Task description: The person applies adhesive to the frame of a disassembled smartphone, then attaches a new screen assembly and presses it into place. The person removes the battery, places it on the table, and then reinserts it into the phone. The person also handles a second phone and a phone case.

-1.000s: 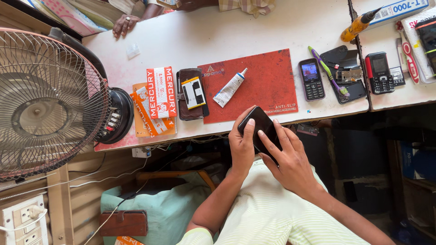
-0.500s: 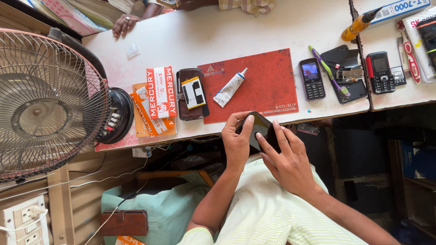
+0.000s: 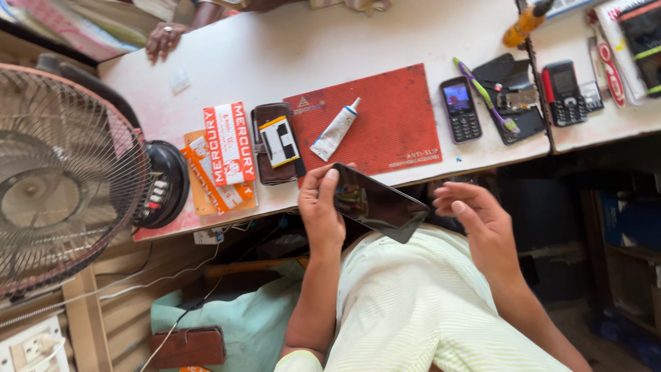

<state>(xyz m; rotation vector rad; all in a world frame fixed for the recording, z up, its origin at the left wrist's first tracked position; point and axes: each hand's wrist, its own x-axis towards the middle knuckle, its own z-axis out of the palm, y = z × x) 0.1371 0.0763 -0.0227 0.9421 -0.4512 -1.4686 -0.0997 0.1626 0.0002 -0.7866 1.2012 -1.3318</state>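
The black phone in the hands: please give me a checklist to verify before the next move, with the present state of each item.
1. Left hand grips the black phone: ok.
2. Right hand on the phone: not ok, open and apart from it.
3. Phone supported by the table: not ok, held past the edge.
4. Red mat has bare space: ok.
5. Glue tube capped: cannot tell.

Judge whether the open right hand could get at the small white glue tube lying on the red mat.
Probably yes: the right hand is open and holds nothing, and the white glue tube lies uncovered on the red mat. The dark phone in the left hand partly crosses the path.
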